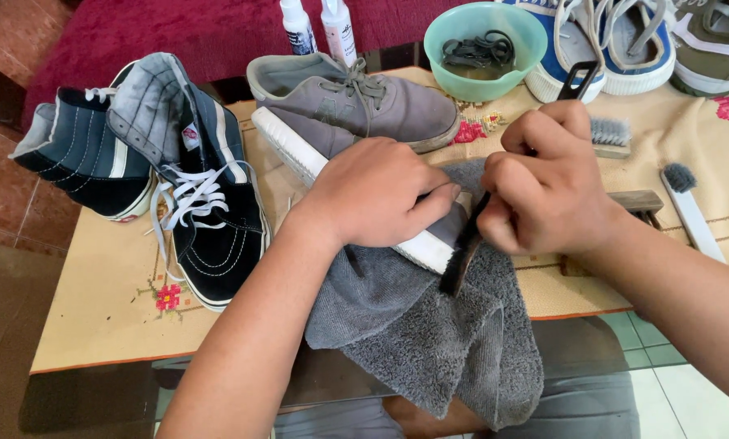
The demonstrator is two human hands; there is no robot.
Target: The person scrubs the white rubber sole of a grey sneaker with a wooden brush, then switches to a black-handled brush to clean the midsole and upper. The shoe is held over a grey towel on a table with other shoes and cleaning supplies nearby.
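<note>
At the lower centre of the frame, a soft grey towel (429,341) droops off the counter (96,325) edge. On it we press the grey sneaker (299,146) down with our left hand (372,195), closed over what seems its white sole; it looks light, with a firm sole worth gripping. Just right, our right hand (543,183) is clenched on a dark brush (462,260), bristles against the sole. Farther up sit a green bowl (486,49) and other shoes.
</note>
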